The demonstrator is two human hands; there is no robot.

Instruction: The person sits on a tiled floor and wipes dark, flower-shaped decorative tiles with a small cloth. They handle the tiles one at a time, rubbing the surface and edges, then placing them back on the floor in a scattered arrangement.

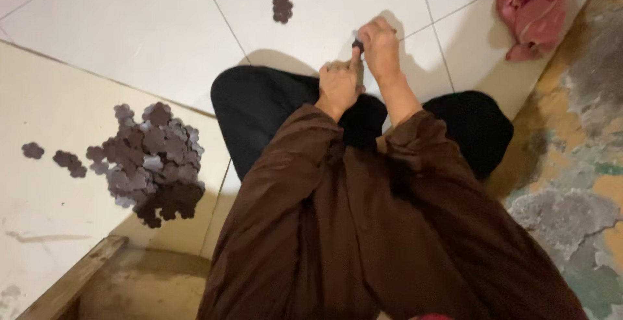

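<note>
A small dark piece [358, 45] sits pinched between both hands' grip.

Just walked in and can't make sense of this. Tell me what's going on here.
A person in brown sleeves sits on the tiled floor, knees up in black trousers. Both hands are raised together in front of the knees: the right hand and the left hand pinch a small dark piece between their fingertips. To the person's left lies a pile of dark flower-shaped pieces, with a few strays beside it. One single flower-shaped piece lies ahead on the tiles. A pink cloth is crumpled at the far right.
</note>
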